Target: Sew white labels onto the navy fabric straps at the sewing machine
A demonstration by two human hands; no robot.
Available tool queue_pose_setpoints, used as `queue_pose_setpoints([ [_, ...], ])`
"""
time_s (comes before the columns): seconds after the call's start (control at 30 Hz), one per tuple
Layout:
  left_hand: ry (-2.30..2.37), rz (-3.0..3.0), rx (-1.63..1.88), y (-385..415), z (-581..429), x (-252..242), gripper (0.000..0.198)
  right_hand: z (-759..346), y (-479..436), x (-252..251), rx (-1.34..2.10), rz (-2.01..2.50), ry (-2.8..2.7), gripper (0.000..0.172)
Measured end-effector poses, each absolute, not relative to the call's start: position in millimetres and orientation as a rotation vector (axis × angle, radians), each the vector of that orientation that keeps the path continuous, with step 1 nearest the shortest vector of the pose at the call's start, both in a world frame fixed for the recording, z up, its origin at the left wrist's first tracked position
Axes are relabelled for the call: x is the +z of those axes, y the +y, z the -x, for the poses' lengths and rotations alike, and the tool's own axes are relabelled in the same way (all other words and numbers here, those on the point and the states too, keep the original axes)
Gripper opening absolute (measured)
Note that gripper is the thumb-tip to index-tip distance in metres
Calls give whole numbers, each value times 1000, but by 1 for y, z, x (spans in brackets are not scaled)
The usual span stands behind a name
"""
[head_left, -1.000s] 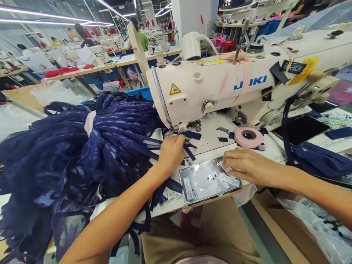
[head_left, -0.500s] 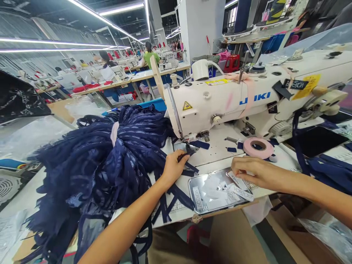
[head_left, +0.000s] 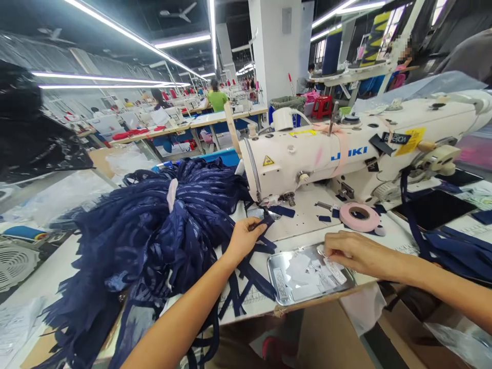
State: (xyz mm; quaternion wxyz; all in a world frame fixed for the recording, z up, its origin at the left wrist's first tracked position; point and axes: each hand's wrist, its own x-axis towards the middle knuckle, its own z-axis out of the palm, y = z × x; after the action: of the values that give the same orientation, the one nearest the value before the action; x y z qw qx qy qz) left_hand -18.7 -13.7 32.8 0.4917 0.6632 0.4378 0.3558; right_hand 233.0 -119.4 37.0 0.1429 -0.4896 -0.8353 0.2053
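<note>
My left hand (head_left: 248,238) is closed in a pinch on a navy fabric strip (head_left: 265,225), just in front of the needle area of a white sewing machine (head_left: 300,164). Over the right part of a shallow metal tray (head_left: 274,266), my right hand (head_left: 351,251) has its fingers bent together on a small white label (head_left: 321,250). Several white printed labels (head_left: 334,271) lie loose in that tray, some overlapping. To the left of my left hand spreads a large bundle of navy strips (head_left: 161,236), tied with a pale band (head_left: 172,195).
A roll of pink tape (head_left: 359,217) lies on the machine bed, near navy scraps (head_left: 282,210). Further right are a dark phone-like slab (head_left: 436,209) and more navy fabric (head_left: 461,251). Behind, people sit at other sewing tables (head_left: 215,119).
The view has tilted up slightly. My left hand stays on the strip by the needle, and more of that strip shows. My right fingers have closed in at the labels.
</note>
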Motion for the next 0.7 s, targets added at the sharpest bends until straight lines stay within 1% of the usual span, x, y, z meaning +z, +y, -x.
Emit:
queue_pose_setpoints([
  [0.1,1052,-1521,867,-16,19,36,17,-235,-111,39,660,1389,-2012,21],
  [0.17,1048,-1464,888,-18,19,39,18,-226,-103,40,769,1325,-1729,24],
  [0.27,1049,-1391,902,-22,18,41,19,-195,-90,38,990,1204,-1364,27],
  [0.37,1039,-1359,896,-24,17,43,20,-155,-79,34,1110,1119,-1124,28],
  [0.5,1011,-1381,897,-28,20,47,23,-120,-61,27,1066,1084,-1030,28],
  [0.7,990,-1364,920,-31,21,51,31,-109,-44,23,917,1135,-1020,24],
])
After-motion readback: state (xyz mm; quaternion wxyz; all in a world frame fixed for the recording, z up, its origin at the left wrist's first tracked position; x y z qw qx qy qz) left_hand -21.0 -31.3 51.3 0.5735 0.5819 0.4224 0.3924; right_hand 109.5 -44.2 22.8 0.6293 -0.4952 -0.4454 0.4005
